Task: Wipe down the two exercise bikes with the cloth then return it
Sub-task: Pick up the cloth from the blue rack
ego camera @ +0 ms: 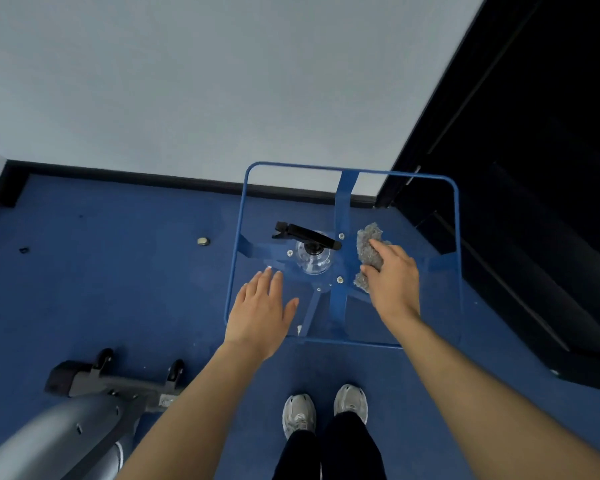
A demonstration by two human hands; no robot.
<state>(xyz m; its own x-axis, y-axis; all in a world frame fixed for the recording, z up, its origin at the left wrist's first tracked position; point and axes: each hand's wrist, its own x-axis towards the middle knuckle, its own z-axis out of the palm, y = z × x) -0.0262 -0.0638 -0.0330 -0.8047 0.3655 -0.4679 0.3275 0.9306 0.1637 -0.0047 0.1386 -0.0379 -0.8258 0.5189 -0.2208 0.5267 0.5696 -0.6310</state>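
While tabled, cloth (pixel 368 253) underlies right hand (pixel 392 277).

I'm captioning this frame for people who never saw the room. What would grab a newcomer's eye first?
First, the transparent blue-edged table at centre, seen from above against the blue carpet. On it, the right hand rests on a crumpled grey cloth, beside a clear spray bottle with a black trigger. The left hand hovers open, and a grey exercise bike base fills the lower left.

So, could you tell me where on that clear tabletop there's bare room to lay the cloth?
Free: the near-left corner beneath the left hand, and the far-left strip behind the spray bottle. Crowded: centre with the bottle, and right side where the right hand holds the cloth.
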